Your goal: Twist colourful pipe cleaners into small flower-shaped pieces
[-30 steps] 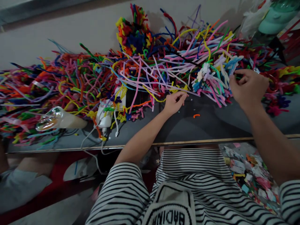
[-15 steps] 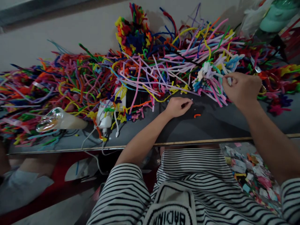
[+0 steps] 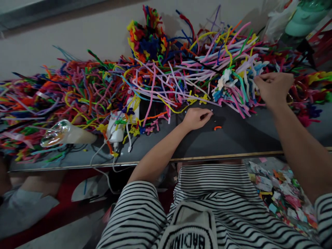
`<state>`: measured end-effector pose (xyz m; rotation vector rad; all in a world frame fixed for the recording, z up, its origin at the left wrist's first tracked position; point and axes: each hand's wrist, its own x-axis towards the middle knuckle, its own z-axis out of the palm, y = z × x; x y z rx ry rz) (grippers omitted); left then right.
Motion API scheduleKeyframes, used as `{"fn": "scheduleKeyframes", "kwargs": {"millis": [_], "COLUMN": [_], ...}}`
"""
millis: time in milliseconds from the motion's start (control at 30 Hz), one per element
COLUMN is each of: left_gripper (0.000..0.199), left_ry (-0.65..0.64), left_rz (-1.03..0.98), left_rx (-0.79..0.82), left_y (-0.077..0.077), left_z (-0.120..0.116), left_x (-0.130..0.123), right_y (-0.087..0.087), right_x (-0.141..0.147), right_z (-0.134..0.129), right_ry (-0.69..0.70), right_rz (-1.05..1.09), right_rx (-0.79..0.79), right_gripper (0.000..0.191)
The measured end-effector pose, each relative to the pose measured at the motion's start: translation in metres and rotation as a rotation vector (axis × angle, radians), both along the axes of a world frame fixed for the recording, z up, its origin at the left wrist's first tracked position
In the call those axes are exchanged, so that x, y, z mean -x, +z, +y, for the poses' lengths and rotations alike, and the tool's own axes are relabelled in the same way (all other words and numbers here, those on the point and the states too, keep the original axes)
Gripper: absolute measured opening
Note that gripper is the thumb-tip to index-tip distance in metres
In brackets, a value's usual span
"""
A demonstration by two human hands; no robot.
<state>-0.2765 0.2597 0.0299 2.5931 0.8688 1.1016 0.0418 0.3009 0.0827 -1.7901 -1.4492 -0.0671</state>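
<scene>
My left hand [image 3: 197, 118] rests on the grey table [image 3: 202, 143] with its fingers pinched; whatever is between them, if anything, is too small to name. Just right of its fingertips lies a short orange piece [image 3: 218, 128]. My right hand [image 3: 275, 88] is at the right side of the pile, thumb and fingers closed together at the edge of a bunch of white, blue and pink fuzzy stems [image 3: 233, 86]. What its fingertips hold cannot be made out. Long pink and lilac stems [image 3: 207, 65] spread behind both hands.
A tangled multicoloured pile [image 3: 85, 86] runs along the wall. White plugs [image 3: 116, 129] with cables and a plastic cup [image 3: 77, 133] lie at the left. A mint-green object [image 3: 302, 22] stands back right. Another person's legs [image 3: 31, 204] show lower left; scraps [image 3: 282, 190] cover the floor.
My right hand has moved a little right and slightly up, off the middle of the white and blue bunch, where a lilac stem now stands up. My left hand has stayed in place.
</scene>
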Motion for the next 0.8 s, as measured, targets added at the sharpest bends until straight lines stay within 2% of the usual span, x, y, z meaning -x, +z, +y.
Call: {"fn": "scheduleKeyframes", "kwargs": {"millis": [67,133,200,267,333,400,500,600,667,733,800], "left_gripper": [0.036,0.037,0.039,0.040,0.042,0.043,0.043,0.041,0.041,0.041,0.040], "left_ry": [-0.002,0.002,0.011,0.016,0.016,0.010,0.003,0.004,0.006,0.014,0.018], "left_rz": [0.001,0.008,0.017,0.017,0.018,0.035,0.049,0.033,0.030,0.029,0.033], "left_rx": [-0.006,-0.012,-0.019,-0.028,-0.021,0.002,0.025,0.021,0.024,0.026,0.019], "left_y": [0.000,0.000,-0.001,-0.002,-0.003,-0.002,0.001,0.002,0.001,-0.001,-0.002], "left_z": [0.000,0.000,0.000,0.001,0.001,0.001,-0.001,-0.003,-0.002,0.000,0.003], "left_x": [0.000,0.000,0.000,0.000,0.001,0.001,0.001,0.000,0.000,0.001,0.002], "right_y": [-0.005,-0.009,-0.015,-0.020,-0.023,-0.023,-0.019,-0.017,-0.016,-0.014,-0.009], "right_x": [0.002,0.001,-0.002,-0.005,-0.005,-0.001,0.009,0.014,0.012,0.005,-0.004], "right_z": [0.002,0.006,0.012,0.020,0.027,0.031,0.029,0.027,0.026,0.025,0.020], "right_ry": [-0.062,-0.056,-0.014,0.041,0.121,0.230,0.344,0.349,0.298,0.187,0.077], "right_rz": [0.103,0.156,0.165,0.227,0.387,0.524,0.594,0.610,0.594,0.512,0.325], "right_rx": [0.005,-0.011,-0.103,-0.265,-0.422,-0.530,-0.618,-0.622,-0.592,-0.527,-0.393], "right_gripper": [0.024,0.019,0.012,0.008,0.019,0.043,0.064,0.068,0.063,0.045,0.022]}}
